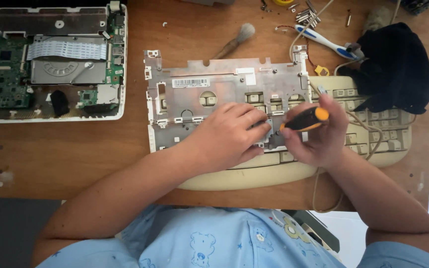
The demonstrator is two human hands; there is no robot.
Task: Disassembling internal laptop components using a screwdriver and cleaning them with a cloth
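Head view, looking down on a brown wooden table [75, 154]. Left hand [229, 136] lies palm down on a silver metal laptop frame [214, 87], fingers bent and pressing its lower right part; it pins the frame, not wrapped round anything. Right hand [319, 134] is clenched round a screwdriver [305, 119] with an orange and black handle, handle lying nearly level and pointing left toward the left fingertips. The tip is hidden between the two hands, so cannot tell where it touches.

Frame sits mid-table, its right and lower part lying over a beige keyboard [373, 134]; keys show through the frame's cutouts. A white sticker is on the frame's upper left. The keyboard's cable [319, 193] loops off the near table edge by the right forearm.

Far left: an opened white laptop base [50, 59], green circuit board, grey metal drive and white ribbon cable all exposed. Above the frame lies a small brush [237, 39] with a wooden handle. Upper right: a white and blue toothbrush [323, 42], loose screws [306, 15] just beyond it, and a black cloth [395, 69] covering the keyboard's top right corner. A small yellow piece sits between toothbrush and keyboard.

Light blue shirt with cartoon print at the bottom edge.
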